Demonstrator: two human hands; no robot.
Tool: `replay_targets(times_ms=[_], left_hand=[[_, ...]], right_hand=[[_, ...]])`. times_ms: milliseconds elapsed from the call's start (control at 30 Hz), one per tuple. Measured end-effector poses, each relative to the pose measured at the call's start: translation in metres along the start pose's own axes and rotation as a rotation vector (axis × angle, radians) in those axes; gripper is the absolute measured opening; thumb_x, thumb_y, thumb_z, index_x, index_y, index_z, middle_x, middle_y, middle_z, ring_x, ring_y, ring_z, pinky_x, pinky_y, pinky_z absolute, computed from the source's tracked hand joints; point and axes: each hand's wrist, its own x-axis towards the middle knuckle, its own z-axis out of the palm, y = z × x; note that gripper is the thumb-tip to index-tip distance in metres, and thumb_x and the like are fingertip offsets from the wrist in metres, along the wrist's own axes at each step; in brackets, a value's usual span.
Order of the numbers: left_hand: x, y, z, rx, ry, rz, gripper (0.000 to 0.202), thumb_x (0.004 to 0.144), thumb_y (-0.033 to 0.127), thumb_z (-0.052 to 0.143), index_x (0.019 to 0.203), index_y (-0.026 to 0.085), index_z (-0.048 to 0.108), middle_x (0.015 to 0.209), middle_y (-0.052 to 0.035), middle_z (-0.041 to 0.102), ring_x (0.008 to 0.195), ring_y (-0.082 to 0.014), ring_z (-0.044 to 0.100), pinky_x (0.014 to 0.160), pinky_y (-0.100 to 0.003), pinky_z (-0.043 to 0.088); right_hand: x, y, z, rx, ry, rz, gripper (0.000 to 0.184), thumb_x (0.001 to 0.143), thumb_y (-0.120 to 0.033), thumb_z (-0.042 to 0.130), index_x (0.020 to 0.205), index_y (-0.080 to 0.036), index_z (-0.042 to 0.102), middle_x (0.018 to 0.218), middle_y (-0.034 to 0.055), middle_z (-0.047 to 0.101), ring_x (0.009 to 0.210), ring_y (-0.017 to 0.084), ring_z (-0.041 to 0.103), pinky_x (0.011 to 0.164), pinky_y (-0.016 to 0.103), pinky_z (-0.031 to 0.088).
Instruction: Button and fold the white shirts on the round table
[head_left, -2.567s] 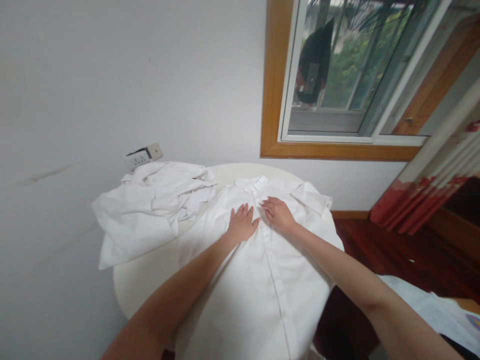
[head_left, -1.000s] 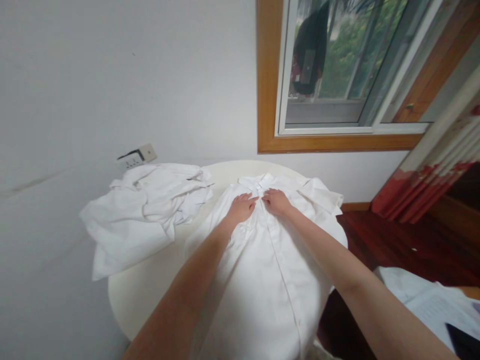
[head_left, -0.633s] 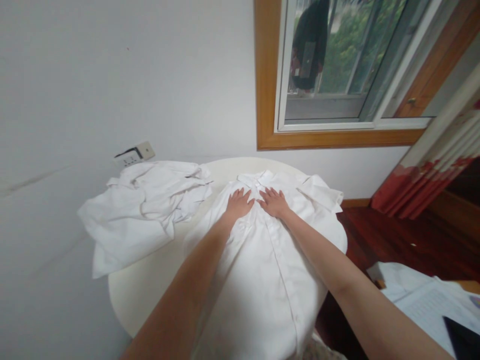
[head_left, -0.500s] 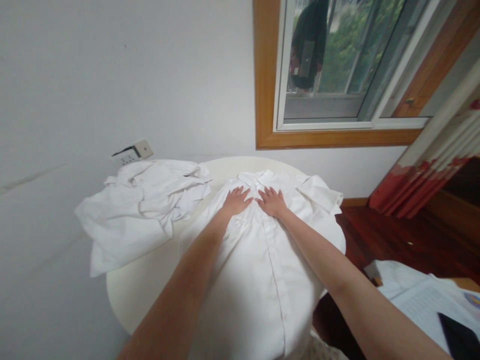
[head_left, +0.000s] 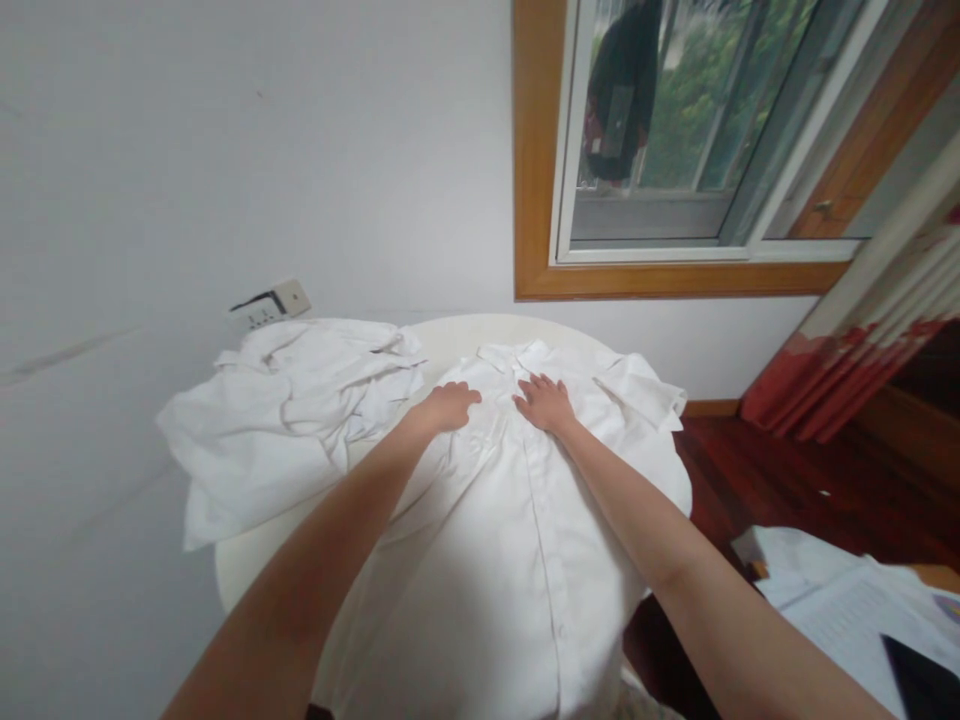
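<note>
A white button-up shirt (head_left: 480, 560) lies front up over the round table, its collar at the far side and its lower part hanging toward me. My right hand (head_left: 546, 402) rests flat on the chest just below the collar, fingers spread. Left of the button line, my left hand (head_left: 452, 406) is on the shirt near the shoulder, fingers curled down into the cloth. Its fingertips are partly hidden. Creases run from between my hands down the left front. The short sleeve (head_left: 645, 388) on the right lies spread out.
A crumpled heap of white clothing (head_left: 262, 430) lies on the left of the white table (head_left: 457, 328), against the wall. Above it is a wall socket (head_left: 270, 304). At lower right are papers (head_left: 847, 610) and a black phone (head_left: 926, 675). A window (head_left: 675, 150) and curtain (head_left: 840, 370) stand beyond.
My left hand has slid left across the shirt, and its fingers have gone from spread to curled. The shirt's left front has shifted left. My right hand has stayed in place.
</note>
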Motion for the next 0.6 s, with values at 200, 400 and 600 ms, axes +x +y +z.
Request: replay_targets(times_ms=[200, 400, 600], left_hand=[[-0.023, 0.001, 0.013, -0.045, 0.198, -0.020, 0.030, 0.079, 0.015, 0.049, 0.105, 0.022, 0.063, 0.108, -0.0085, 0.061, 0.109, -0.0248, 0.051, 0.091, -0.039, 0.042], [-0.032, 0.007, 0.027, -0.079, 0.389, -0.006, 0.014, 0.087, 0.023, 0.050, 0.093, 0.021, 0.062, 0.106, -0.0080, 0.059, 0.105, -0.0231, 0.050, 0.091, -0.038, 0.040], [-0.034, 0.017, 0.022, -0.149, 0.586, -0.027, 0.018, 0.091, 0.025, 0.045, 0.098, 0.020, 0.062, 0.116, -0.0079, 0.057, 0.112, -0.0229, 0.048, 0.096, -0.038, 0.039]], right_hand=[[0.003, 0.002, 0.001, 0.025, 0.066, -0.008, 0.049, 0.093, -0.052, 0.036, 0.133, -0.028, 0.050, 0.146, 0.0066, 0.042, 0.137, 0.026, 0.030, 0.110, 0.050, 0.020], [0.000, -0.002, -0.009, 0.155, 0.068, -0.159, 0.041, 0.096, -0.042, 0.034, 0.120, -0.024, 0.062, 0.130, 0.0072, 0.059, 0.123, 0.022, 0.047, 0.107, 0.041, 0.028], [-0.014, -0.041, -0.019, 0.422, 0.026, -0.386, 0.046, 0.096, -0.048, 0.034, 0.121, -0.020, 0.063, 0.107, 0.0046, 0.069, 0.097, 0.017, 0.058, 0.088, 0.026, 0.039]])
